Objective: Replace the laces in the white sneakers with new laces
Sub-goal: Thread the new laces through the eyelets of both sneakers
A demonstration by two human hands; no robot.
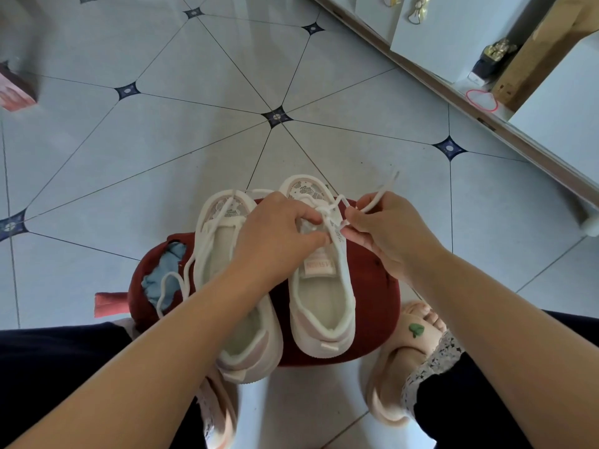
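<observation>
Nearest, on the near side of the red stool [372, 303], are the person's dark trouser legs and two pale slippers [389, 377] on the floor; the one on the right side of the stool has a foot in it. The stool's cover is torn on its left side, showing blue padding.

Two white sneakers stand side by side on top of the stool, heels toward the person and toes pointing away. The left sneaker [249, 335] overhangs the stool's near edge, and its loose lace [168, 280] trails in a loop over the stool's left side, across the tear. The right sneaker [324, 306] sits nearer the stool's middle.

Both hands meet above the stool's far half, over the right sneaker's eyelets. The left hand [275, 231] has its thumb and fingers curled, pinching the white lace [377, 197] where it crosses the sneaker. The right hand [385, 231] pinches the same lace's free end, which rises past its fingers, away from the stool.

Beyond the stool lies the pale tiled floor [194, 140] with dark diamond insets. Far left of the stool is a pink box [16, 89]; far right, a wood-trimmed panel runs diagonally.
</observation>
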